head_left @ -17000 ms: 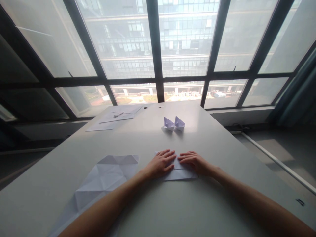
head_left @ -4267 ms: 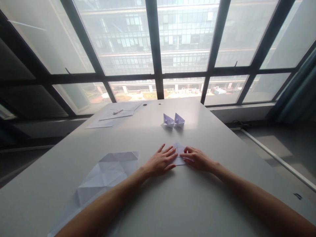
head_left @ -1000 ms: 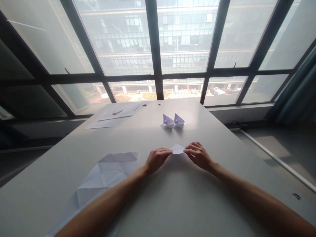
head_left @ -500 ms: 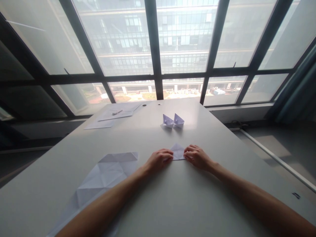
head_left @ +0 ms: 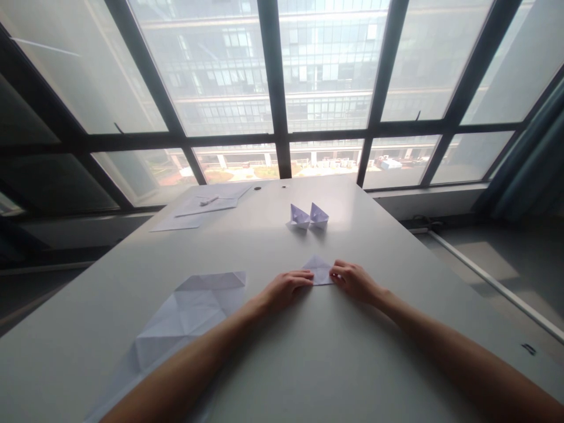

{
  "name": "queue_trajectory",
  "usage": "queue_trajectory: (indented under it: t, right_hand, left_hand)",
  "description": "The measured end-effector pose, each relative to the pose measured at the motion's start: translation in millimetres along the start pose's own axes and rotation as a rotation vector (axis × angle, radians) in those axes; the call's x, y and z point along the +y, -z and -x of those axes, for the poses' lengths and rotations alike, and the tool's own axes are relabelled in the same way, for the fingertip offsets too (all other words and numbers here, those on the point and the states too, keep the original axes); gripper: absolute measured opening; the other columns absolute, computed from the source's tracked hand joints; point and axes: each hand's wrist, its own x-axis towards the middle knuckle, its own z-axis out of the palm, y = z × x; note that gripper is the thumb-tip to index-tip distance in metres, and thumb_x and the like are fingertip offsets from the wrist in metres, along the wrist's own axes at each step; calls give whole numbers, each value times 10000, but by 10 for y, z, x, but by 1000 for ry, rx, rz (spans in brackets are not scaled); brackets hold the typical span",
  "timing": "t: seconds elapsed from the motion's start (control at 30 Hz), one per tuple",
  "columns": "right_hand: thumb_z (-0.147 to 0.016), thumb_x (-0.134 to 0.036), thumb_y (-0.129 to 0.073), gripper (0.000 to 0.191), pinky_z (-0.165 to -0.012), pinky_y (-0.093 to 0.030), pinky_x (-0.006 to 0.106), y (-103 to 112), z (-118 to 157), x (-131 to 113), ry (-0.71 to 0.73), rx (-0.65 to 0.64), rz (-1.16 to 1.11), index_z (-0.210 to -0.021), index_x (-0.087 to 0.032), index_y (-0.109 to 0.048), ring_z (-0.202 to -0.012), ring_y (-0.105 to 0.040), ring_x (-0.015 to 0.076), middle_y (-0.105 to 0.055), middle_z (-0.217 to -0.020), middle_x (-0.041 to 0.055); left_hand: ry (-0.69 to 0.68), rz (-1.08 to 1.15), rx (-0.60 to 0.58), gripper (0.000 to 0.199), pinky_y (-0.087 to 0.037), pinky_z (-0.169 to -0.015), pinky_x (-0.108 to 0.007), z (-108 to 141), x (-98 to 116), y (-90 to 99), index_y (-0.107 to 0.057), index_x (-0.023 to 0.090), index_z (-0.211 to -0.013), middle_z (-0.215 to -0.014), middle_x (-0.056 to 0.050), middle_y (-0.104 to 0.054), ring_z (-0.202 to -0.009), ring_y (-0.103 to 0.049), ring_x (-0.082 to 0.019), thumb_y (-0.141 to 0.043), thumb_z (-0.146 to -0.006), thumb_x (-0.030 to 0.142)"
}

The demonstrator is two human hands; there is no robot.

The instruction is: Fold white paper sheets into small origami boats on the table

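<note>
A small folded piece of white paper (head_left: 321, 272), roughly triangular with its point away from me, lies flat on the table between my hands. My left hand (head_left: 291, 285) rests on its left side, the fingers stretched out and pressing it down. The right corner is pinched between the fingertips of my right hand (head_left: 351, 279); that corner is partly hidden. Two folded paper boats (head_left: 309, 217) stand side by side just beyond the folded paper.
A large creased sheet of paper (head_left: 189, 311) lies at left, partly under my left forearm. Flat sheets (head_left: 224, 202) with a small pen-like object (head_left: 209, 201) on top are at the far left of the white table (head_left: 282, 364). Windows (head_left: 326, 64) rise behind.
My left hand has flattened, its fingers now stretched and slid slightly right over the paper. My right hand has shifted a little to the right at the corner.
</note>
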Motion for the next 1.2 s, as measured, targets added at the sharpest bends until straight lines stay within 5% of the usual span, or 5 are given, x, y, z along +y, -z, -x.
queue_trajectory:
  t: [0.4,0.93,1.2]
  right_hand:
    - [-974,-243,-517,202,-678,-406,262,42,7,44,-80,37,41,-924,-222,-711,-715,-597,151,-635,-884,31]
    - [-981,-323,-557,180,-826,-463,331,55,0,45,-49,57,42,-1016,-210,-693,-969,-573,227,-637,-978,77]
    - [-914,-439,-652,301,-836,-445,359,27,6,-25,-145,26,131,-1081,-189,-655,-964,-571,266,-623,-1037,113]
  left_hand:
    - [85,-92,65,275,-521,-949,-332,26,-68,6,-773,236,-1054,-1172,-72,-709,-1051,-664,-206,-524,-948,190]
    - [93,-59,49,271,-511,-941,-338,5,-36,27,-766,231,-1052,-1147,-85,-698,-1038,-649,-215,-507,-985,275]
    - [118,-45,19,264,-507,-950,-333,12,-29,38,-779,254,-1022,-1157,-75,-686,-1025,-650,-211,-527,-974,314]
